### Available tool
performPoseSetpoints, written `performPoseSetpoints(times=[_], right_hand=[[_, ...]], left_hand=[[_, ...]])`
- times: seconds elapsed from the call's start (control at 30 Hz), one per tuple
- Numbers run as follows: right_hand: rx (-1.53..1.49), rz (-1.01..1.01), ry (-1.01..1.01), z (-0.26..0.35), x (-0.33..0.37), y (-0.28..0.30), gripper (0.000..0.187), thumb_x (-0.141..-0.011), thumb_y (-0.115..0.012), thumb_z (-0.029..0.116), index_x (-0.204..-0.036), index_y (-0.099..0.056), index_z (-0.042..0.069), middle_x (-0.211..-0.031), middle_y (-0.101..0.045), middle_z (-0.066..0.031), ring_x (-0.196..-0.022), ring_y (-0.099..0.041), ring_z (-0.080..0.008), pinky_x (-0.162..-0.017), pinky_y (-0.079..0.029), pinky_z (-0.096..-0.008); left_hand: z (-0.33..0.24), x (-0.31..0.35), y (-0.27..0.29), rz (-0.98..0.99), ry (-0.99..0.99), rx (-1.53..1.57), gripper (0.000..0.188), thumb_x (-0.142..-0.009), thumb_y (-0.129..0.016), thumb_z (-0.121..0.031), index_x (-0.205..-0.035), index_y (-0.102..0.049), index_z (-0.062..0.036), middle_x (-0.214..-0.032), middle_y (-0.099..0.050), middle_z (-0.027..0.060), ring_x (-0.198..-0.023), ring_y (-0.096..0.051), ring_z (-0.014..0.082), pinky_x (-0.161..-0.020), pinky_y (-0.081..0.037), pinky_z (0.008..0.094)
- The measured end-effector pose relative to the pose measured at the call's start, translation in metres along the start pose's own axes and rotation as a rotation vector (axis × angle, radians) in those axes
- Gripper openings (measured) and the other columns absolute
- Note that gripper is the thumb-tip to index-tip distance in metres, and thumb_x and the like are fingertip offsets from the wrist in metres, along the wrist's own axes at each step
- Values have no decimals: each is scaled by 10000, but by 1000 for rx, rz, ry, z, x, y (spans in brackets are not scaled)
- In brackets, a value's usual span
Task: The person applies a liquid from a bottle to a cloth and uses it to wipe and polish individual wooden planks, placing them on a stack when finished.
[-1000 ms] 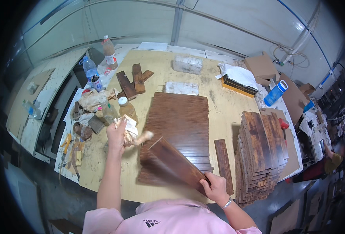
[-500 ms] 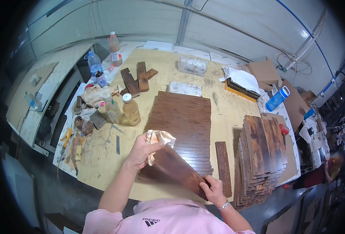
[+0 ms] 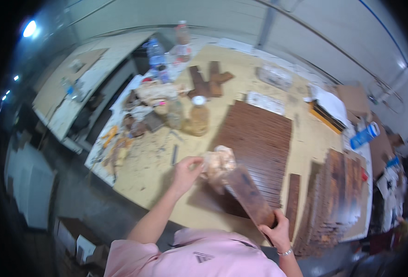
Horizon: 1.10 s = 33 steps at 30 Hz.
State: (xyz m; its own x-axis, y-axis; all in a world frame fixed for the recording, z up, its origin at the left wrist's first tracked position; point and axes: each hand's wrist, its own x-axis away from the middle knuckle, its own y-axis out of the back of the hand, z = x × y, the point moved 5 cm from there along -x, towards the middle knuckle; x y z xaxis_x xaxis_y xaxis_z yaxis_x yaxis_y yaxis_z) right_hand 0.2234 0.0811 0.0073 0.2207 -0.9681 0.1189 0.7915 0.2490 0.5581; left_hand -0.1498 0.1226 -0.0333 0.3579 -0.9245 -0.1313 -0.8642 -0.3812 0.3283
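My right hand (image 3: 278,229) grips the lower end of a dark brown wooden plank (image 3: 251,193), held slantwise above the table. Against the plank's upper end is a crumpled, stained white cloth (image 3: 221,162). My left hand (image 3: 188,175) pinches the cloth's left edge between thumb and fingers; motion blurs the picture. Beyond the plank lie rows of dark, shiny planks (image 3: 259,129) side by side. A single narrow plank (image 3: 293,194) rests right of them, and a tall stack of mottled brown planks (image 3: 335,198) stands at the right.
Capped bottles, one with amber liquid (image 3: 198,117), stand left of the rows among rags (image 3: 155,93). Short wood pieces (image 3: 214,81) lie farther back. Wrapped white blocks (image 3: 274,76), a blue bottle (image 3: 364,136) and cardboard boxes (image 3: 354,99) line the back and right.
The view has swung left, so the table appears shifted right. The plank now tilts more steeply. The cloth has opened out and hangs looser from my left hand.
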Motion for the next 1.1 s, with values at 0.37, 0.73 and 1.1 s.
performPoseSetpoints(times=[0.37, 0.73, 1.1], right_hand=[[173, 109, 270, 46, -15, -26, 613, -539, -859, 349, -994, -634, 6, -854, -642, -150, -782, -652, -332, -722, -527, -399], [314, 76, 255, 62, -13, -24, 707, -491, -875, 280, -1079, -605, -6, -951, -609, -146, -859, -621, -341, -757, -510, -416], [412, 52, 359, 75, -17, -28, 573, -515, -796, 205, -1035, -653, 13, -891, -589, -128, -829, -598, -324, -738, -497, -393]], left_hand=[[110, 29, 173, -545, 184, -144, 98, -900, -670, -61, -966, -702, 4, -766, -691, 52, -693, -624, 110, -659, -501, 268], [123, 35, 265, -709, 393, -835, 271, -819, -738, -169, -1067, -681, -77, -1095, -653, 93, -1096, -585, 284, -925, -471, 405], [130, 21, 258, -690, 169, -878, 333, -770, -773, -166, -1060, -697, -23, -1004, -666, 158, -889, -634, 319, -779, -497, 434]])
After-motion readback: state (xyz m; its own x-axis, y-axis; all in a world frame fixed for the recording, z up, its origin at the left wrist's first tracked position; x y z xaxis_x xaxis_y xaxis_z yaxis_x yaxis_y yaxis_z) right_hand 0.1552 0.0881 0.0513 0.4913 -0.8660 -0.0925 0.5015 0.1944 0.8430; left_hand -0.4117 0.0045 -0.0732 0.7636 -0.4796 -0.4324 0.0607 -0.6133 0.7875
